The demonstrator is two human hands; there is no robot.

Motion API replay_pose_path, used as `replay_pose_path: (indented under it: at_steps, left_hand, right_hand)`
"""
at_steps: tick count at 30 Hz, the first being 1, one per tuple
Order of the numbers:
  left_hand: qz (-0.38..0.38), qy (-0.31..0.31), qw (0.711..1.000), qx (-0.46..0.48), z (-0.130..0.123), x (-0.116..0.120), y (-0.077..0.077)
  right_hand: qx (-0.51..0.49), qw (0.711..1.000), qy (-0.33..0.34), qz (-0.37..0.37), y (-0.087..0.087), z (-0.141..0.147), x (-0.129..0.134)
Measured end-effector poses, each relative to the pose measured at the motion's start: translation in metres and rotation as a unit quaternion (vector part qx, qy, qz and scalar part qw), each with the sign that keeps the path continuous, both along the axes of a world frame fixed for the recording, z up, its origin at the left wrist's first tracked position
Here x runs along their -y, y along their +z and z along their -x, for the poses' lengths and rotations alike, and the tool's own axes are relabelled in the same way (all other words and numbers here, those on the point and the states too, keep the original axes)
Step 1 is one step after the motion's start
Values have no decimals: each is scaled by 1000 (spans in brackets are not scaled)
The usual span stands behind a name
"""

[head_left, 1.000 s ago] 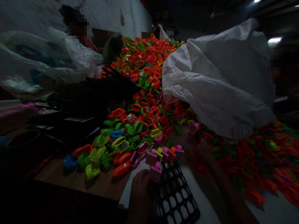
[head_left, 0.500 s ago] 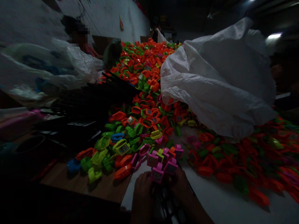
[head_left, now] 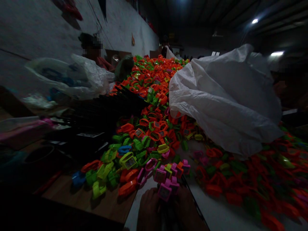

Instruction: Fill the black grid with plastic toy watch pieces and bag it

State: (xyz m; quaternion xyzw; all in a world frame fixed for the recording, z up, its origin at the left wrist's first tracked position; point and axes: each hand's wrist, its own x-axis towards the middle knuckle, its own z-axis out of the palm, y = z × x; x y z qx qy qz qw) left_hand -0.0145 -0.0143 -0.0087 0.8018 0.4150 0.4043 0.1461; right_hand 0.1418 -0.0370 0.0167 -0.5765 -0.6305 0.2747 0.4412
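Observation:
My left hand [head_left: 149, 202] and my right hand [head_left: 184, 200] are side by side at the bottom centre, fingers curled around something dark that is hard to make out. Just above them, a cluster of pink watches [head_left: 165, 189] stands out, with a yellow and an orange one among them. The fingers of both hands are mostly in shadow. Beyond lies a large pile of toy watches [head_left: 155, 126], mostly orange and green.
A big white sack [head_left: 223, 96] lies over the pile at right. Black flat pieces [head_left: 96, 112] are stacked at left, near a clear plastic bag [head_left: 93, 75]. A person [head_left: 102, 61] sits at the far left. More watches [head_left: 240, 183] cover the right side.
The whole scene sits lower in the view as the camera has tilted up. Both hands remain close together, and the pink cluster has shifted slightly relative to them.

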Motion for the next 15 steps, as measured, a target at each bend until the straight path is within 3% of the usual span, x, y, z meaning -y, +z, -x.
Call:
replay_pose_path:
  at_steps: [5,10,15]
  left_hand:
    - [11,-3,1000,-13,2,1,-2]
    - [49,6,999,1,1,-2,2]
    - [67,21,998,3,9,-16,-15]
  right_hand:
    - [-6,1000,26,4,4,-3,0]
    - [7,1000,-11,-13,1,2,-8]
    - [-1,999,11,-36,-1,4,1]
